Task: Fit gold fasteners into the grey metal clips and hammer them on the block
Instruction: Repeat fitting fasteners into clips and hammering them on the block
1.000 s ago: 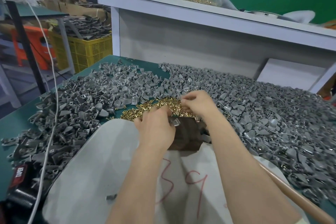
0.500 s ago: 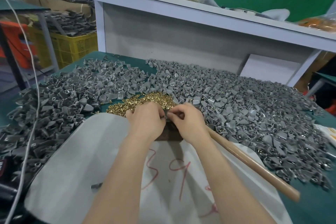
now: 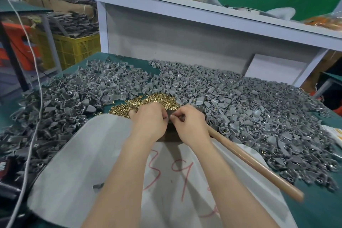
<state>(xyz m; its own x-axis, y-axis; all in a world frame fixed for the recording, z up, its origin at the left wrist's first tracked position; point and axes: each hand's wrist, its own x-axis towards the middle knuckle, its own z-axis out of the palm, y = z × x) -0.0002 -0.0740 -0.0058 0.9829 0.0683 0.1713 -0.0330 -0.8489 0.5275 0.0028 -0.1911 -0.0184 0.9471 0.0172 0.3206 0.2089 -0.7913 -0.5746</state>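
Observation:
My left hand [image 3: 149, 120] and my right hand [image 3: 188, 123] meet fingertip to fingertip over a dark block [image 3: 171, 135], mostly hidden beneath them. The left hand's fingers curl round a grey metal clip [image 3: 170, 113], of which only a sliver shows. The right hand pinches something small against it; the item itself is hidden. A heap of gold fasteners [image 3: 148, 101] lies just beyond the hands. Grey clips [image 3: 240, 102] cover the green table in big piles. A wooden hammer handle [image 3: 255, 163] lies to the right, its head hidden behind my right hand.
A white sack [image 3: 83, 163] with red numbers is spread under my forearms, one loose clip [image 3: 98, 185] on it. A white cable [image 3: 35, 116] hangs at the left. A grey shelf [image 3: 203, 11] with bags stands behind; a yellow crate [image 3: 77, 50] sits far left.
My right hand came back from the fastener heap and joined the left hand over the block. The camera view shifted, bringing the hammer handle into sight.

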